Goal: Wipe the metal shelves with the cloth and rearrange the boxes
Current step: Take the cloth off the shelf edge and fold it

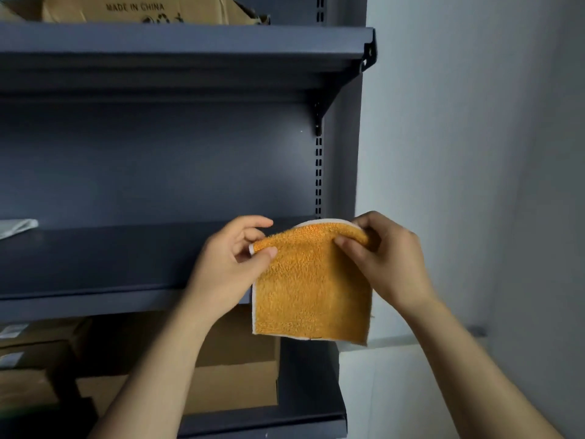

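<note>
Two bare hands hold one orange terry cloth [311,296] up in front of the right end of the middle shelf [110,258] of a dark grey metal rack. The left hand [234,264] pinches the cloth's upper left corner between thumb and forefinger, its other fingers curled loosely behind. The right hand [389,258] pinches the upper right part, thumb on the orange face and fingers curled over the fold behind it. The cloth is doubled over at the top, so its fold runs left to right in a slight arch and shows a white backing along the rim. The rest hangs straight down, free lower edge toward the floor, covering the shelf's front lip. It looks about as wide as it is tall, so no long axis stands out. The only writing that can be read is "MADE IN CHINA", printed above recycling marks on a battered cardboard box [133,9] on the top shelf [177,55]. Under the middle shelf stand plain brown boxes [234,375], and at the far left a stack of labelled boxes [31,343] with white stickers too blurred to read. A pale crumpled item [17,226] lies at the left of the middle shelf. A slotted upright [318,175] runs down the rack's right side, beside a pale wall [474,153]
</note>
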`<state>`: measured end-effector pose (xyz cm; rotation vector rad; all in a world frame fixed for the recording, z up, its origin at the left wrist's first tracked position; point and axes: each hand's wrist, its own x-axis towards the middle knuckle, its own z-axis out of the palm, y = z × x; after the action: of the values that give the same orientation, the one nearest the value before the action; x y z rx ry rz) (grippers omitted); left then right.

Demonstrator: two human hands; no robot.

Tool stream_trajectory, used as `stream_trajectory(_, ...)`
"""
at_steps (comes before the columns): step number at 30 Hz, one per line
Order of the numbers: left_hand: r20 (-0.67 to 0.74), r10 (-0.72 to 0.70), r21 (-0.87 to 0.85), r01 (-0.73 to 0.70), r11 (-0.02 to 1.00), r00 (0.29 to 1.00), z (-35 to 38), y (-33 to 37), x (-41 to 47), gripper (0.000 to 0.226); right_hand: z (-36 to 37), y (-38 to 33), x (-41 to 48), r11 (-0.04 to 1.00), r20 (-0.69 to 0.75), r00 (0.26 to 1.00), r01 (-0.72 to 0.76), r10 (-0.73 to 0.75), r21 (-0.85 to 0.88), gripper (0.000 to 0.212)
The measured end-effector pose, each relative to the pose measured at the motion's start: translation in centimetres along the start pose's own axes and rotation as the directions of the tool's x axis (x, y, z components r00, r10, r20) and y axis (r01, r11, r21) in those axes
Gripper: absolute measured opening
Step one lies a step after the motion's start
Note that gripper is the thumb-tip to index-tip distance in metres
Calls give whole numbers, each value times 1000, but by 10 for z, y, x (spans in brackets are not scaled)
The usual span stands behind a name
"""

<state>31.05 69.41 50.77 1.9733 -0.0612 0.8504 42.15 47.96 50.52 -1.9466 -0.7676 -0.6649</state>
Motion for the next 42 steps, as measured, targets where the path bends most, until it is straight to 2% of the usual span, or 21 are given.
stream_trajectory(4, 80, -29, -117, 39, 992, 996, -12, 38, -25, 26, -44, -38, -30, 997, -14, 1000, 1, 0, 72, 17)
stream_trajectory(12, 160, 46, -247, -5, 969, 986, -55, 90, -84, 15, -101, -124, -111, 998, -102, 995, -8, 14, 63, 20)
stream_trajectory(17, 171, 76, -450, 9, 893, 982, -64, 108, -136, 11, -117, -162, -170, 999, -154, 988, 5, 1, 42, 18)
stream_trajectory(20, 222, 119, -553, 24, 833, 968, -55, 122, -160, 22, -138, -177, -204, 998, -187, 982, -18, 28, 56, 15)
stream_trajectory(22, 259, 162, -615, 33, 788, 952, -39, 134, -175, 21, -164, -188, -231, 998, -221, 974, -55, 58, 20, 12)
stream_trajectory(25, 355, 265, -676, 50, 735, 897, 7, 155, -200, 11, -214, -201, -283, 986, -328, 938, -145, 111, -82, 12)
stream_trajectory(29, 431, 381, -743, 82, 664, 818, 77, 192, -239, 14, -274, -220, -351, 943, -472, 868, -270, 151, -194, 11)
stream_trajectory(35, 518, 547, -816, 189, 546, 658, 155, 263, -306, 4, -356, -247, -440, 828, -642, 749, -460, 166, -322, 11)
stream_trajectory(38, 555, 603, -817, 241, 524, 574, 185, 297, -338, 11, -388, -260, -481, 787, -706, 688, -525, 169, -324, 10)
stream_trajectory(42, 579, 666, -815, 349, 462, 470, 223, 337, -379, 14, -420, -274, -527, 802, -780, 598, -550, 185, -232, 4)
